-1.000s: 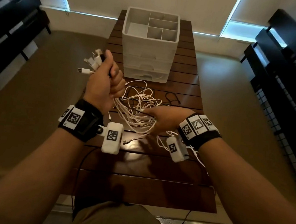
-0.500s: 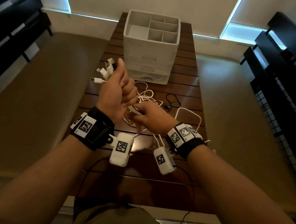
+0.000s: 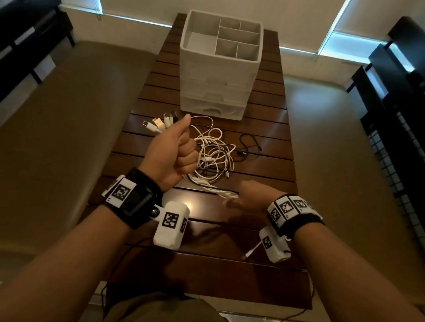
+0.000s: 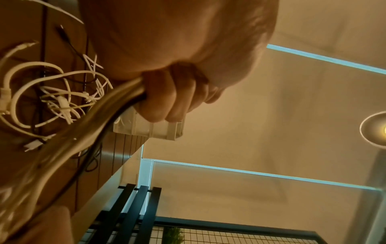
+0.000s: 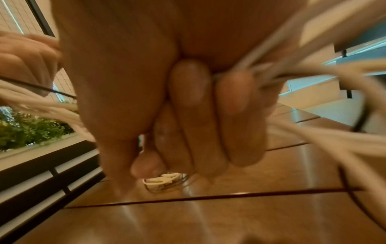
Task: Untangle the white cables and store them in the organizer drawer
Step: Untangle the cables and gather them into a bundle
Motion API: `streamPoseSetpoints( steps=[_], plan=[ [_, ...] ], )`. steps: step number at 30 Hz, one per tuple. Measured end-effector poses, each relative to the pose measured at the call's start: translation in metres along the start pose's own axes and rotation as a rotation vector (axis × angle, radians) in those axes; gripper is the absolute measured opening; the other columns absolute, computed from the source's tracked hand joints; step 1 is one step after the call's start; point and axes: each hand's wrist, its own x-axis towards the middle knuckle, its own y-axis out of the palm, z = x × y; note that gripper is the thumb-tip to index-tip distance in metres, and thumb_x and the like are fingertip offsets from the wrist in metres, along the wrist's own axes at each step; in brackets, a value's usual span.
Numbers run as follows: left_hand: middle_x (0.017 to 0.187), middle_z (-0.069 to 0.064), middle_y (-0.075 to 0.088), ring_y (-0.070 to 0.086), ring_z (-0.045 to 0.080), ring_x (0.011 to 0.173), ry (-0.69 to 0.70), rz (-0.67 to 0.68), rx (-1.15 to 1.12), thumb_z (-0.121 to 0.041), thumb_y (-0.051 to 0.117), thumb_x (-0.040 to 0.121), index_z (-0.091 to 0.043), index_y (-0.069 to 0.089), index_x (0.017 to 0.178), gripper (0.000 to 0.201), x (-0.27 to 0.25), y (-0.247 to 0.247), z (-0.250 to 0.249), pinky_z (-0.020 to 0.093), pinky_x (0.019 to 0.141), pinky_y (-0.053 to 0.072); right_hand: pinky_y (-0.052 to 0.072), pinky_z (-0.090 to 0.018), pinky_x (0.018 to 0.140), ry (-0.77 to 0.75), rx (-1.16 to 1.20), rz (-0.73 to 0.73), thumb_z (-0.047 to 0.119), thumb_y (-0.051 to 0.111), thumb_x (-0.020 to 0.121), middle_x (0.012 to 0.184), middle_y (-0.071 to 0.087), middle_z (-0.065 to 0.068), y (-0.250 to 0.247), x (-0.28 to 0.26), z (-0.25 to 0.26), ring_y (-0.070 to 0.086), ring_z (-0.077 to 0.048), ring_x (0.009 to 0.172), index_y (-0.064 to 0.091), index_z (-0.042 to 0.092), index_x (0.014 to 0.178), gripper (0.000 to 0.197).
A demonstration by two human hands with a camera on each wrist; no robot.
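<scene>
A tangle of white cables [image 3: 213,158] lies on the dark wooden table [image 3: 194,271] in front of the white organizer [image 3: 217,67], whose drawers look closed. My left hand [image 3: 172,154] is a raised fist gripping a bundle of the cables, with several plug ends [image 3: 157,125] fanning out above the thumb. The strands run taut from that fist down to my right hand [image 3: 250,197], which grips them lower and nearer to me. In the left wrist view the fingers [image 4: 167,102] wrap the cables [image 4: 117,102]. The right wrist view shows curled fingers [image 5: 208,118] round blurred white cables [image 5: 313,135].
A thin black cable [image 3: 248,149] lies on the table right of the white tangle. The organizer's top tray has open compartments [image 3: 234,42]. Dark furniture stands at both sides [image 3: 409,102]. Bare floor flanks the narrow table.
My right hand has slid away from the left fist, down and right along the cables, pulling them taut. The left fist has stayed raised with the plug ends.
</scene>
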Motion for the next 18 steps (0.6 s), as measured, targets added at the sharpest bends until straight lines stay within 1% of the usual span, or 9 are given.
streamPoseSetpoints(
  steps=[2, 4, 6, 7, 9, 12, 14, 16, 18],
  plan=[
    [0.048, -0.007, 0.017, 0.009, 0.013, 0.043, -0.011, -0.021, 0.053, -0.042, 0.048, 0.109, -0.025, 0.026, 0.061, 0.055, 0.0, -0.002, -0.002, 0.024, 0.04, 0.007, 0.051, -0.029, 0.064, -0.026, 0.14, 0.041, 0.072, 0.069, 0.083, 0.077, 0.069, 0.003, 0.0, -0.001, -0.005, 0.064, -0.015, 0.068, 0.073, 0.011, 0.093, 0.062],
    [0.049, -0.006, 0.018, 0.01, 0.013, 0.045, -0.013, -0.043, 0.122, -0.041, 0.048, 0.109, -0.024, 0.027, 0.062, 0.054, 0.001, -0.007, -0.002, 0.028, 0.044, 0.006, 0.054, -0.034, 0.079, -0.084, 0.315, 0.179, 0.083, 0.071, 0.07, 0.091, 0.072, 0.01, -0.007, -0.008, -0.005, 0.067, -0.012, 0.082, 0.07, 0.024, 0.109, 0.071],
    [0.05, -0.005, 0.019, 0.014, 0.012, 0.042, -0.015, -0.073, 0.173, -0.041, 0.049, 0.108, -0.024, 0.028, 0.062, 0.053, 0.003, -0.015, -0.001, 0.029, 0.046, 0.006, 0.05, -0.034, 0.089, -0.165, 0.399, 0.236, 0.08, 0.066, 0.074, 0.111, 0.069, 0.012, -0.02, -0.014, -0.005, 0.066, -0.009, 0.099, 0.064, 0.031, 0.126, 0.071],
    [0.05, -0.005, 0.019, 0.016, 0.011, 0.04, -0.016, -0.088, 0.182, -0.041, 0.05, 0.108, -0.024, 0.029, 0.062, 0.054, 0.004, -0.02, 0.0, 0.028, 0.046, 0.007, 0.051, -0.032, 0.091, -0.186, 0.456, 0.196, 0.076, 0.062, 0.077, 0.118, 0.069, 0.01, -0.026, -0.013, -0.009, 0.066, -0.009, 0.105, 0.062, 0.031, 0.13, 0.07],
    [0.049, -0.005, 0.02, 0.017, 0.011, 0.038, -0.024, -0.123, 0.168, -0.041, 0.052, 0.107, -0.024, 0.031, 0.059, 0.055, 0.005, -0.03, 0.001, 0.027, 0.045, 0.007, 0.058, -0.032, 0.087, -0.151, 0.635, 0.007, 0.066, 0.062, 0.086, 0.114, 0.072, 0.003, -0.042, -0.003, -0.019, 0.071, -0.013, 0.102, 0.066, 0.025, 0.126, 0.057],
    [0.049, -0.006, 0.02, 0.016, 0.01, 0.038, -0.041, -0.161, 0.162, -0.041, 0.053, 0.106, -0.025, 0.032, 0.058, 0.055, 0.004, -0.041, 0.006, 0.025, 0.043, 0.007, 0.059, -0.032, 0.065, 0.015, 0.785, -0.467, 0.038, 0.067, 0.1, 0.087, 0.072, -0.001, -0.062, 0.029, -0.04, 0.069, -0.016, 0.073, 0.071, 0.017, 0.103, 0.022],
    [0.049, -0.005, 0.019, 0.016, 0.01, 0.037, -0.065, -0.167, 0.163, -0.042, 0.054, 0.105, -0.024, 0.029, 0.06, 0.055, 0.004, -0.045, 0.01, 0.022, 0.04, 0.008, 0.057, -0.032, 0.061, 0.086, 0.71, -0.686, 0.026, 0.064, 0.101, 0.085, 0.07, 0.003, -0.072, 0.054, -0.049, 0.066, -0.013, 0.068, 0.072, 0.021, 0.095, 0.012],
    [0.049, -0.004, 0.019, 0.016, 0.01, 0.037, -0.092, -0.174, 0.175, -0.042, 0.055, 0.105, -0.023, 0.028, 0.062, 0.054, 0.004, -0.047, 0.014, 0.02, 0.037, 0.011, 0.061, -0.031, 0.057, 0.119, 0.681, -0.698, 0.02, 0.057, 0.103, 0.096, 0.071, 0.002, -0.077, 0.077, -0.05, 0.071, -0.016, 0.074, 0.074, 0.021, 0.101, 0.018],
    [0.051, -0.003, 0.019, 0.017, 0.011, 0.039, -0.109, -0.171, 0.21, -0.042, 0.055, 0.105, -0.023, 0.029, 0.062, 0.054, 0.002, -0.05, 0.016, 0.02, 0.037, 0.014, 0.064, -0.038, 0.054, 0.166, 0.669, -0.596, 0.019, 0.049, 0.105, 0.103, 0.07, -0.002, -0.076, 0.095, -0.046, 0.075, -0.024, 0.079, 0.074, 0.019, 0.11, 0.025]
  ],
)
